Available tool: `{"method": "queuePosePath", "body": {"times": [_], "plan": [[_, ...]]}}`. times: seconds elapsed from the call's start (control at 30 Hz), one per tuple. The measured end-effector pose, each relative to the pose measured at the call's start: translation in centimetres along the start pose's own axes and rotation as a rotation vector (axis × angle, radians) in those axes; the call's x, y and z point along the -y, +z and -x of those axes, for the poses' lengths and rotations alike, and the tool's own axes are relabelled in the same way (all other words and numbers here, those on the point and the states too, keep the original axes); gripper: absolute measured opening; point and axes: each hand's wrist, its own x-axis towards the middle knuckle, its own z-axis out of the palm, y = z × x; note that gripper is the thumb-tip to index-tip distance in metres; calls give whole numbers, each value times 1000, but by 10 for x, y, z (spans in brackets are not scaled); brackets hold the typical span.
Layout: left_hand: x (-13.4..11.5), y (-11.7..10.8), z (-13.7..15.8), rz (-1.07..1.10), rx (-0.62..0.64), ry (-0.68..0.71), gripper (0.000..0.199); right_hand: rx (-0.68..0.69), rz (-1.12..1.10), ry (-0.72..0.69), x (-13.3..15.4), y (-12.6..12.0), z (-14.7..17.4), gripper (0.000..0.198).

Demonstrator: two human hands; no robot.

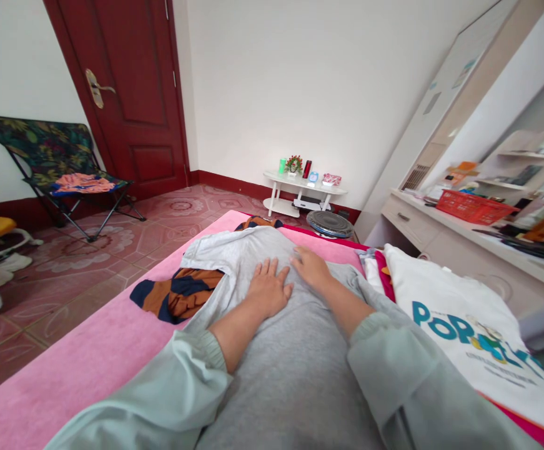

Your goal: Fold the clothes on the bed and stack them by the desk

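Observation:
A light grey shirt (295,350) is spread over the pink-covered surface (93,365) in front of me. My left hand (268,289) lies flat on its upper middle with the fingers spread. Just to the right, my right hand (310,267) rests on the same cloth, fingers stretched out and slightly bent. Under the grey shirt sits a brown and navy striped garment (178,295); part of it sticks out at the left, and another bit shows at the far edge. How the striped garment lies beneath is hidden.
At the right lies a stack of folded clothes topped by a white printed shirt (459,312). Beyond it stands a dresser (412,215) with a red basket (475,206). A small white table (300,181), a round dark disc-shaped object (330,223) and a folding chair (51,156) are farther off.

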Motion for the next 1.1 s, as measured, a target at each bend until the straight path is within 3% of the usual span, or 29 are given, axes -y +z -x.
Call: {"method": "queuePosePath", "body": {"times": [0.2, 0.3, 0.37, 0.47, 0.57, 0.67, 0.73, 0.83, 0.93, 1.0, 1.1], "plan": [[1, 0, 1, 5, -14, 8, 55, 78, 470, 44, -18, -55, 65, 29], [0, -1, 0, 9, -1, -2, 55, 110, 607, 215, -41, -101, 89, 30], [0, -1, 0, 13, 3, -5, 55, 136, 618, 344, -54, -130, 107, 41], [1, -1, 0, 16, 2, -4, 55, 231, 597, 472, -67, -156, 144, 55], [0, -1, 1, 14, -14, 8, 55, 242, 597, 440, -73, -156, 188, 48], [0, -1, 1, 5, -27, 18, 54, 132, 560, 344, -79, -146, 217, 35], [0, -1, 2, -6, -29, 16, 54, 54, 438, 343, -84, -143, 220, 24], [-1, -1, 2, -17, -29, 14, 54, -29, 55, 388, -86, -146, 212, 16], [0, -1, 1, -24, -25, 16, 54, -151, -110, 306, -67, -143, 209, 11], [0, -1, 1, -26, -22, 17, 54, -104, -53, 104, -41, -136, 217, 9], [1, 1, 0, -23, -23, 19, 54, 208, -30, -136, -3, -124, 232, 9]]}}
